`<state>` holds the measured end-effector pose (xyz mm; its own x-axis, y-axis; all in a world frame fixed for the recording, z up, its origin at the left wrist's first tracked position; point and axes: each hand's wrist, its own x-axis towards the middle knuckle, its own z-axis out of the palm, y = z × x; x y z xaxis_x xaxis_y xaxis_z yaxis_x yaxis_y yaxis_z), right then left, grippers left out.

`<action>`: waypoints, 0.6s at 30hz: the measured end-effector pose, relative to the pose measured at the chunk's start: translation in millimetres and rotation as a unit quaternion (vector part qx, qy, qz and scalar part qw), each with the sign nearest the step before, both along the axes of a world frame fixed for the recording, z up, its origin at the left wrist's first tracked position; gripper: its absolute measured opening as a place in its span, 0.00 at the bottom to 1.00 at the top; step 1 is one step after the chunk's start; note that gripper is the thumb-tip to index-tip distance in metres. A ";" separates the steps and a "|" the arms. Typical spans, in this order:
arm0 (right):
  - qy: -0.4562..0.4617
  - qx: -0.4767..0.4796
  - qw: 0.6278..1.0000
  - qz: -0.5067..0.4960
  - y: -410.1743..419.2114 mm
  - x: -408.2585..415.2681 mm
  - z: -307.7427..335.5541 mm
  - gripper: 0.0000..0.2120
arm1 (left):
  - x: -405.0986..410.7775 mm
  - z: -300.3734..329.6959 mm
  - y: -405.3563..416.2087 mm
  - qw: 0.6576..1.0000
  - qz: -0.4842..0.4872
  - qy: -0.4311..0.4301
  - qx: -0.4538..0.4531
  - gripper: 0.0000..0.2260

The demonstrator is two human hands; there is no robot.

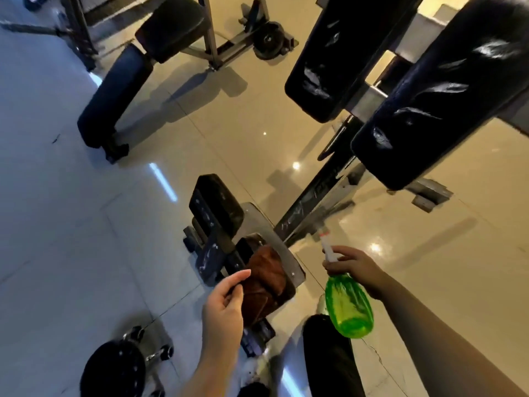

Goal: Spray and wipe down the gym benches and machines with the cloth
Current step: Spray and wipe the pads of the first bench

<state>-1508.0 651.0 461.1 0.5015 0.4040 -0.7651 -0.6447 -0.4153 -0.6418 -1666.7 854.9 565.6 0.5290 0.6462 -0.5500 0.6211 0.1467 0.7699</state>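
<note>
left hand [226, 305] pinches brown cloth [267, 285] on machine seat [292, 270] | right hand [355, 267] grips green spray bottle [347, 305], nozzle toward machine frame [315, 202]

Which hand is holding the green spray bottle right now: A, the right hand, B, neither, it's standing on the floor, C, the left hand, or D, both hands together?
A: the right hand has its grip round the neck of the green spray bottle, while the left hand holds the brown cloth.
</note>
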 end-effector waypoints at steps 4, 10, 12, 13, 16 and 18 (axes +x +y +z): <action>0.030 -0.015 0.999 0.005 4.3 26.3 -11.6 0.20 | 22.5 -1.4 -4.1 0.998 0.068 0.009 0.004 0.21; 0.077 0.013 0.997 0.016 9.7 39.1 -23.1 0.21 | 35.5 5.0 -10.1 0.989 0.145 0.009 0.022 0.17; 0.093 0.035 0.994 0.036 14.8 40.2 -22.9 0.16 | 35.0 7.8 -11.0 0.986 0.163 0.010 0.025 0.16; 0.097 0.041 0.993 0.050 17.5 40.0 -24.1 0.13 | 34.0 8.0 -10.6 0.985 0.171 0.012 0.023 0.15; 0.100 0.042 0.991 0.073 24.0 39.3 -32.5 0.13 | 30.4 6.7 -10.7 0.983 0.181 0.018 0.019 0.15; 0.112 0.040 0.989 0.086 25.1 39.9 -35.4 0.13 | 28.6 6.0 -11.6 0.983 0.178 0.020 0.024 0.15</action>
